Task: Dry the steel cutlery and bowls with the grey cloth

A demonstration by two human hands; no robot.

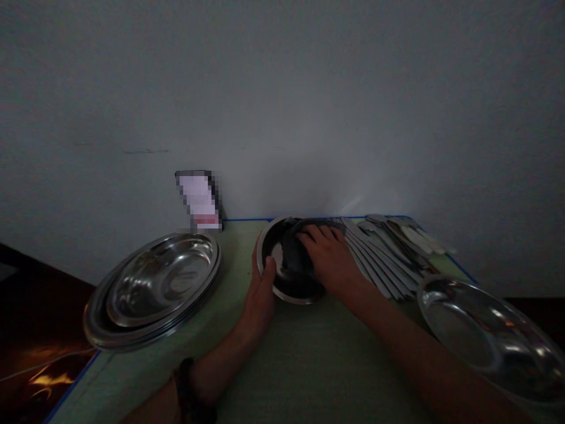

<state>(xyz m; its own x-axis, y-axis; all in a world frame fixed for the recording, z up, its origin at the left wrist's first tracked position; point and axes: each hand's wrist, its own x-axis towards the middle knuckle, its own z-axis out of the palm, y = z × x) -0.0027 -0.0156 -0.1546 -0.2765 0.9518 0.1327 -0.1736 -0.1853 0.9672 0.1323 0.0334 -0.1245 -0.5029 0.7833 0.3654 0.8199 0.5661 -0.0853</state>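
Two bare forearms (424,359) are closest, reaching in from about seven and four o'clock, and the left wrist wears a dark band (192,388). They go to a round metal bowl (293,290) in the middle, over the table (291,353) and close to the wall (282,106). The left hand (262,291) grips the bowl's edge at nine o'clock, with its thumb on the inside. The right hand (331,259) lies with bent fingers on a dark cloth (295,250) in the bowl; I can't tell if it pinches the cloth.

If the left hand held too loosely while the right pushed hard, the bowl could slip or tip. A big swing to the right could bump the cutlery (375,262).

The bowl has a shiny rim, a dark inside and a pale patch at the bottom. I can't tell if it sits flat.

From the bowl, the cutlery lies just beside it at three o'clock. A big shiny dish (494,327) is at four, stacked dishes (172,277) are near nine, and a phone (198,200) leans at ten.
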